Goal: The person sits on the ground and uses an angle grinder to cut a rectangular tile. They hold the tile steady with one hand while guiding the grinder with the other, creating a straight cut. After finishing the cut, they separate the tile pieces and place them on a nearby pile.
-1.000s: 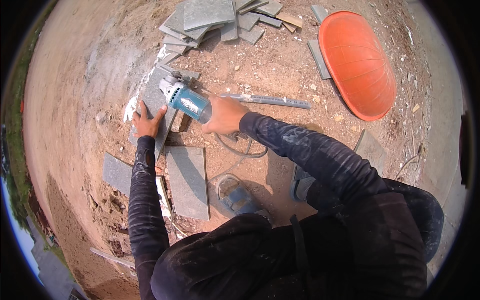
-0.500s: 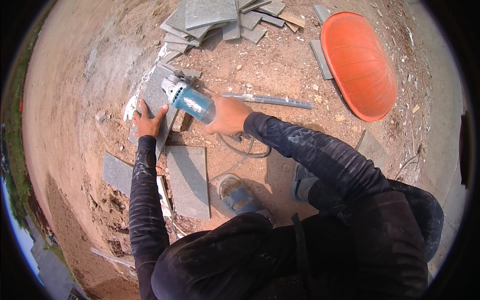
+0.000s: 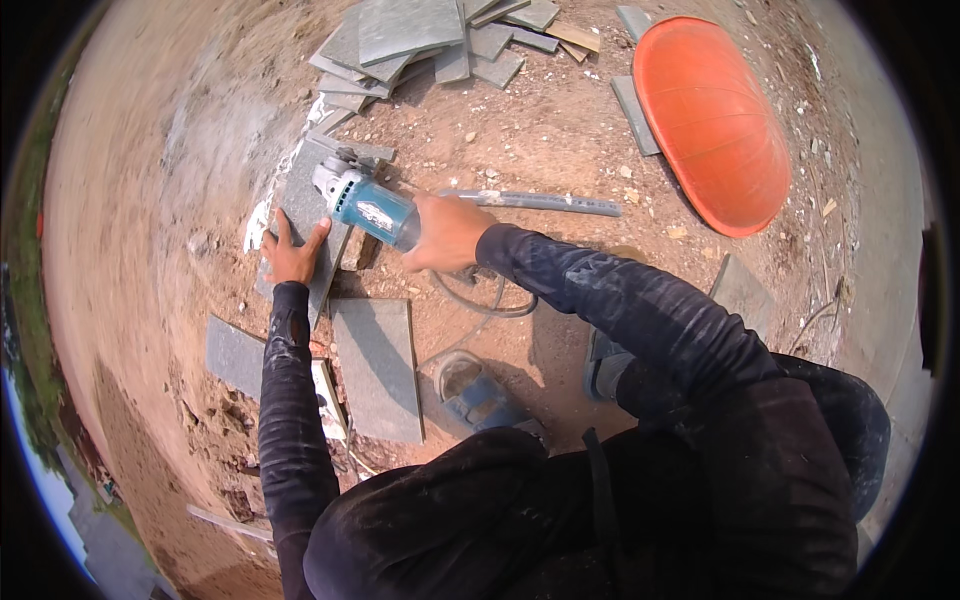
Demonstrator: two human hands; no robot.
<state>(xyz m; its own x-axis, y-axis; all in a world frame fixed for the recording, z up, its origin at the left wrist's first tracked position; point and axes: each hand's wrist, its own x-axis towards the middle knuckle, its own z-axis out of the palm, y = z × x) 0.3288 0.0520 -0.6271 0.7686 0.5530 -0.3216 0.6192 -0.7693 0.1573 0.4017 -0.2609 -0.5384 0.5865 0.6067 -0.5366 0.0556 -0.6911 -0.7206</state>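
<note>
My right hand (image 3: 447, 233) is wrapped round the rear body of a teal angle grinder (image 3: 372, 208). Its silver head points left, over a long grey stone tile (image 3: 307, 187); whether the disc touches the stone, I cannot tell. On the near part of that same tile rests my left hand (image 3: 292, 254), fingers spread and thumb toward the grinder head. Under the tile's right edge sits a brownish block (image 3: 358, 247). The grinder's dark cord (image 3: 490, 308) loops on the dirt below my right hand.
A stack of grey tiles (image 3: 410, 28) lies at the far side. Right of it, an upturned orange tub (image 3: 712, 125) leans over another tile. A grey pipe (image 3: 540, 202) lies beyond my right wrist. Nearer are a rectangular tile (image 3: 378, 365) and my sandalled foot (image 3: 475, 390).
The view has shifted slightly. My right hand and the grinder have moved a little to the left; my left hand stays on the tile.
</note>
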